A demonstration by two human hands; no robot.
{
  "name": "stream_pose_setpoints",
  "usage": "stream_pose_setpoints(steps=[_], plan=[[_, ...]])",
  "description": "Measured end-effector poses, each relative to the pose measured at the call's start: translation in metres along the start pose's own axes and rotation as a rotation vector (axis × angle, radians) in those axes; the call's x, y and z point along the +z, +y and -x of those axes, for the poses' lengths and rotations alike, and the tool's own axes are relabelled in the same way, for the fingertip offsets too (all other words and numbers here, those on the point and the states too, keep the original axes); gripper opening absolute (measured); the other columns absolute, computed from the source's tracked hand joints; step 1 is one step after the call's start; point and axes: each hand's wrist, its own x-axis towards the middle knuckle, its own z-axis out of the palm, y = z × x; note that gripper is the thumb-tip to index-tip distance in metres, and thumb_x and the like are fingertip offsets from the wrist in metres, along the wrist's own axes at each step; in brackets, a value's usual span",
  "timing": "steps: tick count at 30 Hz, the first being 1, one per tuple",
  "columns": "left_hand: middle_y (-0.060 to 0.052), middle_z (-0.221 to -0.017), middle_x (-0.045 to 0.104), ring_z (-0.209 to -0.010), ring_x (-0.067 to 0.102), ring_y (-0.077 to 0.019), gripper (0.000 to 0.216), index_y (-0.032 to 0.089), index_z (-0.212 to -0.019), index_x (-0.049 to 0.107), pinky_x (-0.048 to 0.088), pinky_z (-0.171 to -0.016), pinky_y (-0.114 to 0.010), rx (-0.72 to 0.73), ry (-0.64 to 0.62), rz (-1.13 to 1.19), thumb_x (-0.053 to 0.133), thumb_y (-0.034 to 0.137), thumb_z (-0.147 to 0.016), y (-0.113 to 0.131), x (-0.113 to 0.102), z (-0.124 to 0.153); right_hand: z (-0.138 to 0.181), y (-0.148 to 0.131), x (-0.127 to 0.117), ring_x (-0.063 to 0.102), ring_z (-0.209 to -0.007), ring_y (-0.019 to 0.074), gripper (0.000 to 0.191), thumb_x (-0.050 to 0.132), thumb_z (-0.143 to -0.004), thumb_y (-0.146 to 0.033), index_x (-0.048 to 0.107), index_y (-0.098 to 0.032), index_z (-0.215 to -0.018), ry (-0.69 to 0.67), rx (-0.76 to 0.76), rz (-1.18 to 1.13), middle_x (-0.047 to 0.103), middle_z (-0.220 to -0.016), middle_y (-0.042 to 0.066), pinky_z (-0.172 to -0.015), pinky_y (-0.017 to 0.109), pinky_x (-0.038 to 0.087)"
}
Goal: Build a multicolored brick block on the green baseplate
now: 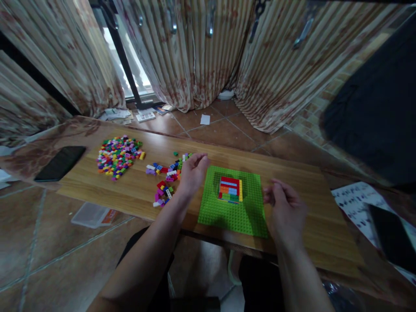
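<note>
A green studded baseplate (234, 221) lies on the wooden table, bearing a small block of toy bricks (230, 189) in red, orange, blue, green and yellow. My left hand (193, 173) hovers by the plate's upper left corner, fingers curled and thumb drawn in; anything between them is hidden. Beyond the plate's right edge is my right hand (286, 204), also closed with bent fingers, and I cannot make out anything in it. Loose bricks (164, 190) are scattered left of my left hand, which partly covers some of them.
A larger heap of mixed small bricks (118, 156) lies farther left on the table (302, 173). A black phone (60, 163) rests at the left end. At the right are a printed sheet (354, 201) and a dark device (391, 236). A clear plastic lid (90, 215) is on the floor.
</note>
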Motion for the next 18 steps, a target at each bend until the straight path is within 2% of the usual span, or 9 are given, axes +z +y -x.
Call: stream_pose_setpoints(steps=[5, 11, 14, 18], plan=[[-0.001, -0.072, 0.066, -0.065, 0.061, -0.0098, 0.021, 0.016, -0.089, 0.067, 0.049, -0.065, -0.022, 0.0, 0.064, 0.081, 0.068, 0.033, -0.077, 0.018, -0.023, -0.005, 0.01, -0.013, 0.008, 0.052, -0.053, 0.0093, 0.023, 0.062, -0.085, -0.039, 0.071, -0.019, -0.092, 0.038, -0.153, 0.101, 0.062, -0.067, -0.002, -0.054, 0.024, 0.042], [-0.001, -0.071, 0.067, -0.061, 0.059, -0.0078, 0.02, 0.016, -0.087, 0.067, 0.048, -0.063, -0.02, 0.046, 0.192, 0.109, 0.068, 0.032, -0.077, 0.033, -0.05, -0.012, 0.036, -0.019, 0.019, 0.06, -0.058, 0.0137, 0.022, 0.06, -0.088, -0.039, 0.071, -0.021, -0.094, -0.064, -0.327, 0.259, 0.068, -0.07, 0.001, -0.06, 0.028, 0.048], [-0.001, -0.072, 0.067, -0.06, 0.058, -0.0072, 0.018, 0.016, -0.087, 0.067, 0.047, -0.061, -0.02, 0.07, 0.246, 0.097, 0.067, 0.031, -0.077, 0.037, -0.062, -0.015, 0.055, -0.017, 0.027, 0.066, -0.067, 0.0171, 0.016, 0.061, -0.088, -0.033, 0.071, -0.023, -0.095, -0.227, -0.451, 0.35, 0.072, -0.079, 0.003, -0.065, 0.031, 0.051], [-0.002, -0.073, 0.068, -0.06, 0.058, -0.0071, 0.016, 0.017, -0.085, 0.068, 0.046, -0.059, -0.02, 0.097, 0.296, 0.093, 0.067, 0.03, -0.077, 0.042, -0.075, -0.017, 0.082, -0.013, 0.044, 0.067, -0.07, 0.0164, 0.016, 0.059, -0.088, -0.022, 0.07, -0.025, -0.1, -0.579, -0.607, 0.353, 0.073, -0.082, 0.003, -0.066, 0.03, 0.053]])
